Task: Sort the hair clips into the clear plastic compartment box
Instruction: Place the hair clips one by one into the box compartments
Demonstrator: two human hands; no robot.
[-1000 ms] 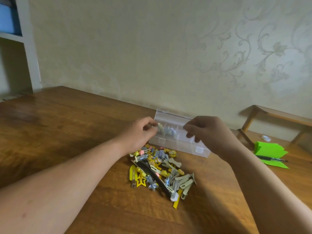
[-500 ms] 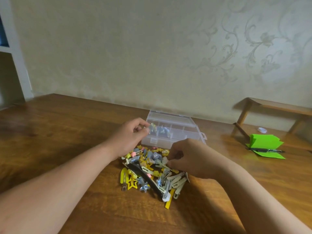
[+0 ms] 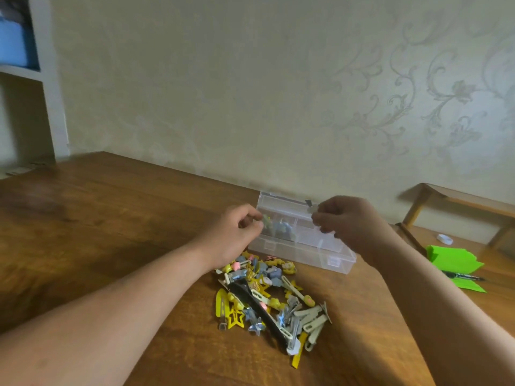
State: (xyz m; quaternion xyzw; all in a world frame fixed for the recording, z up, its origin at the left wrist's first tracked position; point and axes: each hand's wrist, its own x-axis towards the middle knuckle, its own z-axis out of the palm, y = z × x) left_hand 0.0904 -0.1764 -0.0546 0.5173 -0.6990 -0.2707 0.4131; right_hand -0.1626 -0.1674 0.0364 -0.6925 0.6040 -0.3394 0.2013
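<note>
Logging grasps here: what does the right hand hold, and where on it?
The right hand pinches a small grey hair clip by one end, above the compartment box.

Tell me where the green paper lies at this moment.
In the head view, the green paper lies on the table at the far right, right of the clear box, with a pen across it.

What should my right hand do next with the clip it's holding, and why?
Probably lower the right hand and release the small grey clip into the clear box: the clip is pinched just above the open compartments, and a pile of clips waits on the table.
</note>
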